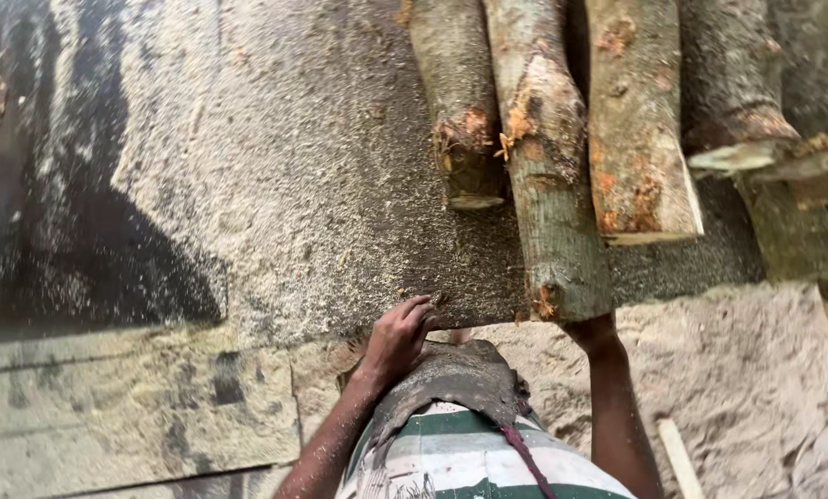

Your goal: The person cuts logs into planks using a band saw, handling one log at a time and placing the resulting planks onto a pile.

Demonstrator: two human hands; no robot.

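Closest to you is your own striped shirt [469, 462], green and white, with a dusty grey apron [460, 379] over it at the bottom middle of the view. Take the long log [548, 176] that reaches furthest toward you as the landmark for everything else.

Far to the left of that log lies the dark, bare patch of the saw table [72, 240], with sawdust [275, 166] spread thick across the surface between the patch and the log. Below the table's near edge, left of the log, a pale dusty plank [127, 416] runs along the front.

Your left hand [400, 334] rests just left of the log's near end, fingers curled together and pressed on the table's edge, holding nothing loose. Just left of the log's upper half lies a shorter log [458, 102], side by side with it.

Your right hand [588, 328] is under the long log's near end; only the wrist and forearm show, so you cannot tell how its fingers are set.

Right of the landmark log lies a reddish, bark-stripped log [637, 120], and further right a darker log [737, 83] with a splintered end. Below and right of the log, sawdust-covered ground holds a pale stick [677, 457].
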